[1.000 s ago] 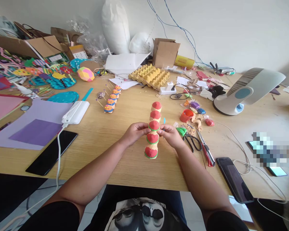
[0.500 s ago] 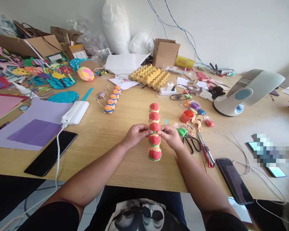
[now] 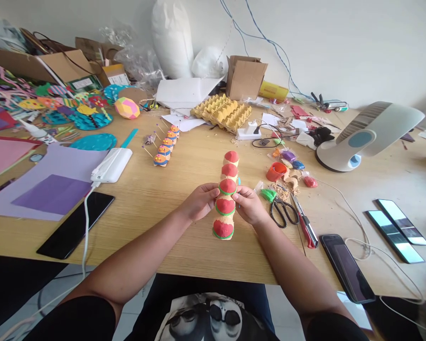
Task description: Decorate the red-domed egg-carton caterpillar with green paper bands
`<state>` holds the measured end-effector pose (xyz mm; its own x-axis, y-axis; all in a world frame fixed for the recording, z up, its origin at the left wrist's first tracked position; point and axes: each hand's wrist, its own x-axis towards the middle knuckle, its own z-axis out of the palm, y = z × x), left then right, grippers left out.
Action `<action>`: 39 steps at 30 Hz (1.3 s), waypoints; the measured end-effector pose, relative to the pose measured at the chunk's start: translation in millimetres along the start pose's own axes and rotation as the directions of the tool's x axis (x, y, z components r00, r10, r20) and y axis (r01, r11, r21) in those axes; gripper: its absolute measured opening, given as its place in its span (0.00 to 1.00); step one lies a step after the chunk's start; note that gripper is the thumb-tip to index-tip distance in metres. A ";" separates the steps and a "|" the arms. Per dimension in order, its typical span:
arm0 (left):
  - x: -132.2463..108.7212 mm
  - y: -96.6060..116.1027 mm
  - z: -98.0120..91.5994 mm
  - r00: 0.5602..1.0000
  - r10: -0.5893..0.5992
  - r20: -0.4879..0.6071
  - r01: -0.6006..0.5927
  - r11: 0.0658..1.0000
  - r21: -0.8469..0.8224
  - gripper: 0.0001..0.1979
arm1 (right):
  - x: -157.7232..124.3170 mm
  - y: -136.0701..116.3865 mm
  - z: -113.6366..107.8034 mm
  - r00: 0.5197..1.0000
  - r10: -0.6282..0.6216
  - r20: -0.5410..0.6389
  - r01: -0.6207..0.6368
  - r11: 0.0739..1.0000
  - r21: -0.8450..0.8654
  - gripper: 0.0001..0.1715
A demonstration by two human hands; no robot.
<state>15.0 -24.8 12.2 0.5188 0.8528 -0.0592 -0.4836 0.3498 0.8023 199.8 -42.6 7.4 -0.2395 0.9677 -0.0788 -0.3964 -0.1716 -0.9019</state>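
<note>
A strip of egg carton cups, its domes coated in red with green rims, is held between my two hands near the middle of the table. My left hand pinches its left edge at the central dome. On the opposite edge, my right hand grips it between thumb and fingers. The strip leans slightly, its far end to the right. Further back on the left stands a second carton strip in orange and blue, with pins stuck in it. Scissors and a green clay lump lie just right of my right hand.
A red-handled utility knife and a phone lie on the right. Behind them stand a red cup and a white fan. A yellow egg tray sits at the back. To the left are a power bank and a black phone.
The red egg carton strip has tilted: its far end has moved right and its near end left. Both hands keep their hold on it.
</note>
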 end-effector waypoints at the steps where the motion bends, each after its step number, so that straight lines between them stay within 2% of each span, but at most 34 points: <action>1: -0.3 -0.2 -0.2 1.000 -0.004 0.007 0.004 1.000 -0.008 0.18 | -0.3 -0.3 0.5 1.000 -0.002 0.003 0.002 1.000 0.006 0.24; 5: -0.4 -2.7 -0.8 1.000 -0.005 -0.021 0.005 1.000 -0.005 0.14 | -0.8 -2.5 1.1 1.000 -0.004 0.009 0.004 1.000 0.029 0.25; 10: -1.3 -3.0 0.7 1.000 0.016 -0.022 -0.016 1.000 -0.011 0.17 | -1.1 -1.1 3.6 1.000 -0.007 -0.008 0.008 0.999 0.047 0.24; 13: -1.8 -1.6 2.1 0.999 0.030 -0.015 -0.030 0.999 -0.033 0.16 | -1.6 -0.6 5.0 1.000 -0.001 -0.012 0.002 0.998 0.060 0.24; 17: -1.5 -0.9 1.5 0.999 0.036 -0.006 -0.036 0.997 -0.065 0.14 | -2.5 -2.6 6.3 0.999 0.016 0.028 -0.019 0.995 0.100 0.25; 21: -1.9 -1.3 -0.9 0.999 0.034 0.026 -0.031 0.996 -0.086 0.14 | -3.3 -4.1 7.0 0.996 0.012 0.094 -0.026 0.987 0.156 0.21; 28: -3.3 -1.2 -0.7 0.998 0.025 0.054 -0.021 0.996 -0.083 0.13 | -2.8 -1.9 6.3 0.996 0.008 0.087 -0.024 0.983 0.183 0.19; 36: -3.7 0.0 0.3 0.998 0.015 0.058 -0.011 0.997 -0.079 0.14 | -3.2 -2.4 3.0 0.988 0.022 0.150 -0.049 0.983 0.178 0.19; 39: -4.0 1.5 2.0 0.997 0.018 0.068 -0.013 0.998 -0.069 0.15 | -3.2 -2.7 2.2 0.990 0.024 0.139 -0.048 0.983 0.177 0.18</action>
<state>13.6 -28.4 14.9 0.5569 0.8306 -0.0038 -0.5378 0.3641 0.7604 199.7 -45.6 11.1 -0.3698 0.9282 -0.0401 -0.5349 -0.2480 -0.8077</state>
